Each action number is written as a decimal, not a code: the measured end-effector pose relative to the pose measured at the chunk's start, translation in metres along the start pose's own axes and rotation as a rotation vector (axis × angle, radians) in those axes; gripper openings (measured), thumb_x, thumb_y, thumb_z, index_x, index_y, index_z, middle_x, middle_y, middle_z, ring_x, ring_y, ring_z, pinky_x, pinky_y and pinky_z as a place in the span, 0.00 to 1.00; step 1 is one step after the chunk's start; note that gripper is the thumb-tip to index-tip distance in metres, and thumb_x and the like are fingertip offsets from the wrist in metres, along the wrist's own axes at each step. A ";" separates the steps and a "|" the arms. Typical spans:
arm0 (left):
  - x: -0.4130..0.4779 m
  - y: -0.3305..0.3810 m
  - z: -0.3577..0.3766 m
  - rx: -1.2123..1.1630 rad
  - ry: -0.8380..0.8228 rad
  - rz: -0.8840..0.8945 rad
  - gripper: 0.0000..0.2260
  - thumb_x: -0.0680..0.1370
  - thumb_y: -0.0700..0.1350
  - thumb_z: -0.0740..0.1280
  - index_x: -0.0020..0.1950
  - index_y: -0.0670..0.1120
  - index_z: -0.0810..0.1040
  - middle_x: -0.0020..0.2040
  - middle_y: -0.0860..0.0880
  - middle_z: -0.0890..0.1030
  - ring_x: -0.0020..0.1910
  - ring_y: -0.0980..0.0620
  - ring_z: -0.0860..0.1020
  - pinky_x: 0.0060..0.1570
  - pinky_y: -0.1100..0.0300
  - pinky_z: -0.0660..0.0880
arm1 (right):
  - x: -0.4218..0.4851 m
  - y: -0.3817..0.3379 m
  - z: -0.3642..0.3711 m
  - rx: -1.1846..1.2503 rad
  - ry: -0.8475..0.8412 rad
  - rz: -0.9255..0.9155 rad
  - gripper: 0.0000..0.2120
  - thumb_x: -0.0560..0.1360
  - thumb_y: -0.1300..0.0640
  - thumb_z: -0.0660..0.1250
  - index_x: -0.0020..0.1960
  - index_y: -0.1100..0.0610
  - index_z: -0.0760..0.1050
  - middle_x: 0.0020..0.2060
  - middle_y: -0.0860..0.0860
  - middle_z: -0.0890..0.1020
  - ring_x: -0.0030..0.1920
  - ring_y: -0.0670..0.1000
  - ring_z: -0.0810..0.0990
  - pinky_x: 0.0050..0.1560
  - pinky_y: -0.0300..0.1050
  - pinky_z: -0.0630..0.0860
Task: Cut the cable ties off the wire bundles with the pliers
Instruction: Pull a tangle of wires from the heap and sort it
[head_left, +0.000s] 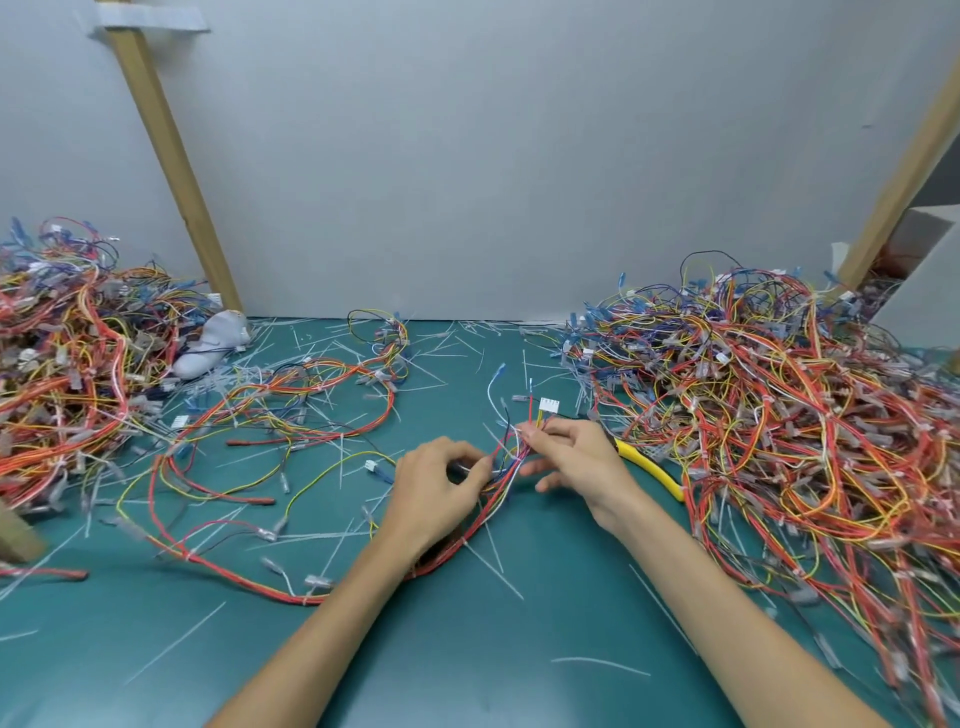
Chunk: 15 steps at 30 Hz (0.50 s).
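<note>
Forearms reach across the green worktop (467, 654). The left hand (440, 486) and right hand (577, 453) each pinch the wire bundle (506, 464) at centre. The yellow-handled pliers (650, 468) lie just beside the right hand.

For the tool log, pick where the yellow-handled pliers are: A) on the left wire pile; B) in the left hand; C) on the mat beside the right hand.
C: the pliers lie on the mat by the right hand, which pinches the wire bundle.
</note>
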<state>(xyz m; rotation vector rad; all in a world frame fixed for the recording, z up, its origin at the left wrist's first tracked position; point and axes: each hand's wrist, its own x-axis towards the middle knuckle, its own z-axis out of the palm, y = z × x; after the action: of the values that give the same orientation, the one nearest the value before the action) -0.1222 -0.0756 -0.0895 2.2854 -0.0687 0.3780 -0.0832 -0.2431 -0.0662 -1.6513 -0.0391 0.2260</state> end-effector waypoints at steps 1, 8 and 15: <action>-0.001 0.000 0.001 0.042 0.057 0.003 0.04 0.75 0.50 0.70 0.47 0.52 0.82 0.46 0.54 0.80 0.47 0.54 0.78 0.54 0.52 0.72 | 0.000 0.000 0.001 0.004 0.005 0.007 0.07 0.78 0.57 0.68 0.47 0.62 0.80 0.36 0.50 0.83 0.32 0.48 0.83 0.25 0.37 0.74; -0.010 0.006 0.005 0.394 0.099 0.517 0.04 0.77 0.45 0.66 0.50 0.46 0.76 0.46 0.50 0.77 0.46 0.46 0.75 0.47 0.52 0.71 | 0.006 -0.001 0.008 0.111 0.049 0.086 0.06 0.80 0.62 0.64 0.52 0.64 0.78 0.38 0.56 0.81 0.32 0.49 0.81 0.31 0.37 0.78; -0.009 0.001 0.009 0.436 0.027 0.308 0.08 0.77 0.51 0.63 0.55 0.53 0.75 0.47 0.56 0.81 0.52 0.52 0.76 0.53 0.56 0.62 | 0.007 0.003 0.009 0.097 0.074 0.100 0.08 0.80 0.65 0.62 0.55 0.67 0.77 0.38 0.55 0.79 0.33 0.48 0.77 0.33 0.37 0.77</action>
<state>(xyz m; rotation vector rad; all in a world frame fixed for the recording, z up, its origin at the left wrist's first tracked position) -0.1285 -0.0835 -0.0964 2.7056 -0.3582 0.6336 -0.0783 -0.2340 -0.0707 -1.5649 0.1094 0.2393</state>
